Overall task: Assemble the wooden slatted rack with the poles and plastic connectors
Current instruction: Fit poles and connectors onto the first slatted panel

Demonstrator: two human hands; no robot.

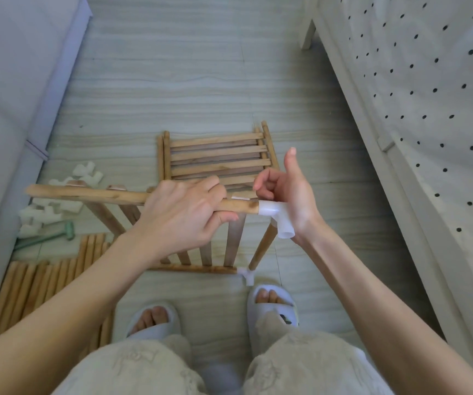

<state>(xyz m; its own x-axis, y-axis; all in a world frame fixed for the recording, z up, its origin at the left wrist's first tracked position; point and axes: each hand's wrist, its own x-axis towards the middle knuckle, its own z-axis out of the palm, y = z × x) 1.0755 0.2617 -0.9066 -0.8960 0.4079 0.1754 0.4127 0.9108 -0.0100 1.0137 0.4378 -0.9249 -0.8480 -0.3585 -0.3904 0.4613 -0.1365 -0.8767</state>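
A slatted wooden panel [234, 240] stands upright on the floor in front of my feet. My left hand [181, 212] grips its top rail pole [87, 193] near the right end. A white plastic connector [272, 209] caps that end, and the heel of my right hand [292, 195] presses against it, fingers loosely curled and thumb up. A short pole [262, 246] runs from this connector down to a second white connector [245, 273] at the panel's lower right corner. More slatted panels [218, 158] lie stacked flat on the floor behind.
Loose white connectors [47, 206] and a green mallet [50, 236] lie at the left, with a bundle of spare poles [30, 286] nearer me. A grey sofa [7, 95] borders the left and a bed with a dotted cover [429, 95] the right. My slippered feet [272, 303] stand just below the panel.
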